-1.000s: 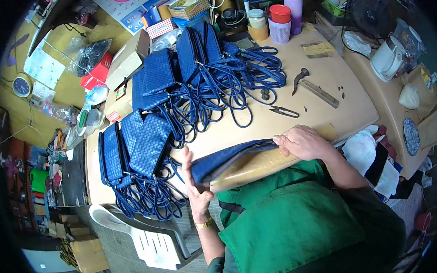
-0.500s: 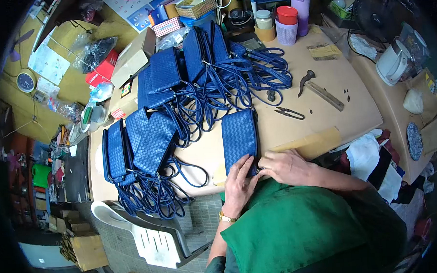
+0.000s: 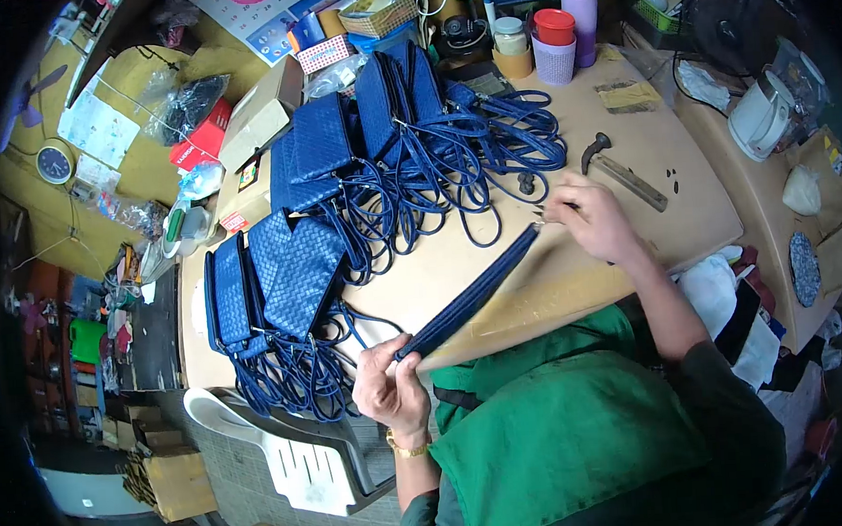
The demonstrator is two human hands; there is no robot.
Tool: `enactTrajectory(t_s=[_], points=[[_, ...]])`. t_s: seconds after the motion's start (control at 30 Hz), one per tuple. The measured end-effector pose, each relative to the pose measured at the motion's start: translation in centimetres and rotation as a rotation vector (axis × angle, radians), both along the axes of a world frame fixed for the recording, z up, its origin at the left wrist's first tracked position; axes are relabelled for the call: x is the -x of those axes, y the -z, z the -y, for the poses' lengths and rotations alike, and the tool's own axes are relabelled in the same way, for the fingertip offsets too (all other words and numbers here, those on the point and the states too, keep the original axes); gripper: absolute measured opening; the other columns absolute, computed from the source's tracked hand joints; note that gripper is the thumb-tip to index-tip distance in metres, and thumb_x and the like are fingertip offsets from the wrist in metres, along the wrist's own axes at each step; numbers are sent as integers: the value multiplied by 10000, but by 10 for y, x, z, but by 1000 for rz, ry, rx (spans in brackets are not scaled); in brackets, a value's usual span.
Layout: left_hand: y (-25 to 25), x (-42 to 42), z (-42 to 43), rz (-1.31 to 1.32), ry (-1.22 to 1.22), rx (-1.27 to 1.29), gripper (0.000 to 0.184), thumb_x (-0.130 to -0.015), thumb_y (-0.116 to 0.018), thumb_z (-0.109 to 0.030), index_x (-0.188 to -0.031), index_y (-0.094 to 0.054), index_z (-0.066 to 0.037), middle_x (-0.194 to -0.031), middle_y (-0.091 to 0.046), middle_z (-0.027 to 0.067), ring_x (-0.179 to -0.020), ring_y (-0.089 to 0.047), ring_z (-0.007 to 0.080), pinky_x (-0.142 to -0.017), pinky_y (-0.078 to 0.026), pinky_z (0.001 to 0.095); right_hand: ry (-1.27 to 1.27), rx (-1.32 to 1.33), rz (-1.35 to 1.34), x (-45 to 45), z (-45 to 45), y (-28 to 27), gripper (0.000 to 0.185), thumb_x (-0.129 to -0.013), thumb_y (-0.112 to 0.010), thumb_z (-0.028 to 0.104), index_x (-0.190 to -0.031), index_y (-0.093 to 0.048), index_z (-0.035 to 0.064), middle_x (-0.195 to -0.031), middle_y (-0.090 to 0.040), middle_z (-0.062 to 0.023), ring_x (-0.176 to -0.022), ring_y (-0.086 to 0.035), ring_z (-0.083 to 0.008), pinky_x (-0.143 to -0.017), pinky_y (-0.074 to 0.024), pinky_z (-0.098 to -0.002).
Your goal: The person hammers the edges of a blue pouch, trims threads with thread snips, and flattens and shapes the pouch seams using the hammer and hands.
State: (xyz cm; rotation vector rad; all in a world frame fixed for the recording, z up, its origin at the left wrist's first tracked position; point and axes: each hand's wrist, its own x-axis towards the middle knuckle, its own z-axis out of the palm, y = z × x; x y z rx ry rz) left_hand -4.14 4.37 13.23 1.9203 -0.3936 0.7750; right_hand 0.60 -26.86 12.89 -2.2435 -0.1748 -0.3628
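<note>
A blue woven pouch point(image 3: 470, 296) is stretched slantwise above the front of the table, turned nearly edge-on. My left hand point(image 3: 392, 390) pinches its lower left end between thumb and fingers. At the upper right end, my right hand point(image 3: 590, 218) is closed, with a small bright metal bit at the fingertips; whether this is a zipper pull I cannot tell. The thread snips seen earlier on the table are now mostly or wholly hidden by this hand. More blue woven pouches point(image 3: 293, 270) with thin straps lie in piles on the left and behind.
A hammer point(image 3: 594, 149) and a wooden bar point(image 3: 631, 183) lie beyond my right hand. Looped blue straps point(image 3: 436, 181) spread across the middle. A purple bottle point(image 3: 579, 17) and a red-lidded cup point(image 3: 554, 46) stand at the back. A white chair point(image 3: 303, 464) is at the lower left.
The pouch has gone from lying flat to being tilted edge-on and raised. My right hand has moved up and away to its far end; my left hand has shifted left and down.
</note>
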Motion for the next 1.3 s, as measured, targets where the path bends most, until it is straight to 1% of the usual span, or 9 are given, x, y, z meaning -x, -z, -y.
enactTrajectory(t_s=[0.13,0.2,0.3,0.6,0.73,0.8,0.83,1.07,1.3], points=[[33,-24,2,-150,-31,29,112,-862,-640,-49,-944,-684,14,-836,-669,100,-795,-611,168,-695,-460,260,35,50,46,26,2,-22,123,-906,-554,54,-868,-594,-55,-899,-584,-100,-748,-615,-246,-707,-499,-299],[61,-34,7,-272,16,50,153,-882,-625,-22,-1019,-681,18,-911,-671,79,-784,-569,127,-720,-454,249,-60,-349,-190,26,7,3,147,-929,-553,71,-895,-571,-71,-857,-590,-87,-695,-627,-183,-667,-503,-287],[89,-35,11,-568,104,258,241,-912,-646,-82,-1129,-651,22,-916,-652,23,-742,-562,47,-657,-461,184,-34,-434,-349,27,8,25,208,-977,-522,154,-948,-560,-49,-812,-602,-76,-697,-644,-131,-639,-520,-266],[81,-37,6,-735,159,394,219,-905,-661,-104,-1072,-629,34,-812,-650,20,-657,-611,74,-594,-506,204,-66,-539,-485,30,8,38,217,-982,-521,186,-900,-540,-14,-762,-584,-44,-708,-642,-121,-640,-522,-264],[66,-28,9,-716,210,388,285,-955,-602,-261,-1015,-626,17,-732,-630,32,-616,-614,94,-562,-493,206,-1,-228,-416,36,-7,8,200,-870,-660,117,-999,-547,15,-846,-609,-74,-814,-628,-174,-725,-481,-336],[63,-32,8,-765,183,349,308,-961,-588,-282,-1007,-627,20,-733,-636,42,-618,-621,101,-555,-494,211,34,260,2,35,-18,-1,291,-813,-705,120,-1053,-555,51,-981,-607,-100,-974,-581,-239,-875,-421,-386],[62,-33,7,-805,160,309,332,-968,-573,-304,-999,-627,23,-735,-641,52,-620,-628,107,-549,-495,217,-4,223,-59,35,-24,-5,327,-780,-725,147,-1055,-567,69,-1069,-589,-109,-1065,-518,-284,-969,-337,-419],[66,-33,2,-799,290,435,279,-968,-580,-216,-1086,-628,33,-804,-660,66,-711,-643,116,-661,-532,236,-186,338,-2,29,-46,2,281,-801,-714,182,-1021,-573,78,-955,-619,-87,-969,-570,-268,-965,-339,-410],[67,-32,-1,-805,386,475,391,-947,-604,-155,-1262,-519,60,-1060,-649,126,-897,-641,147,-830,-532,273,-203,370,-11,27,-52,2,253,-830,-694,212,-1003,-575,72,-928,-634,-78,-953,-604,-232,-974,-330,-419]])
